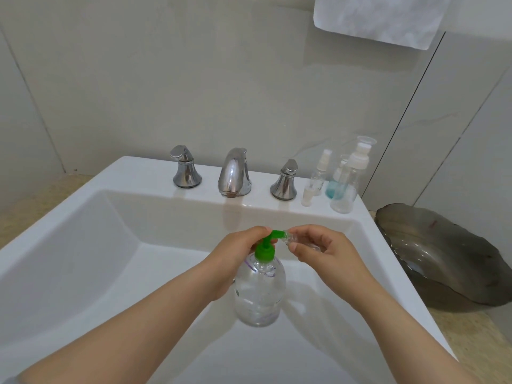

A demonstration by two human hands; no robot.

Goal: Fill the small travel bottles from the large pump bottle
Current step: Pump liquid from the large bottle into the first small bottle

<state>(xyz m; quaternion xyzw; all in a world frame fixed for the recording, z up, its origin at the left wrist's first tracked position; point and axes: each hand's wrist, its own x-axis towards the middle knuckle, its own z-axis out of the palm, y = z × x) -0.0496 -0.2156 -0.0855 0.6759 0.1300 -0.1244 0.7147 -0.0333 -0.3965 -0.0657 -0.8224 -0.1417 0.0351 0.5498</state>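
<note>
A large clear pump bottle (259,292) with a green pump head (267,245) is held over the white sink basin. My left hand (234,259) grips its neck and shoulder, with a finger on top of the pump. My right hand (318,248) pinches a small clear travel bottle (292,239), its mouth against the green spout. Several more small travel bottles (342,184) stand on the sink's back right ledge; one holds blue liquid (331,189), another has a white pump top (358,157).
The white sink (83,231) has a chrome faucet (234,173) and two chrome handles (185,170) (285,180) on its back ledge. A dark glass dish (448,253) lies on the beige counter to the right. A white towel (379,18) hangs on the wall above.
</note>
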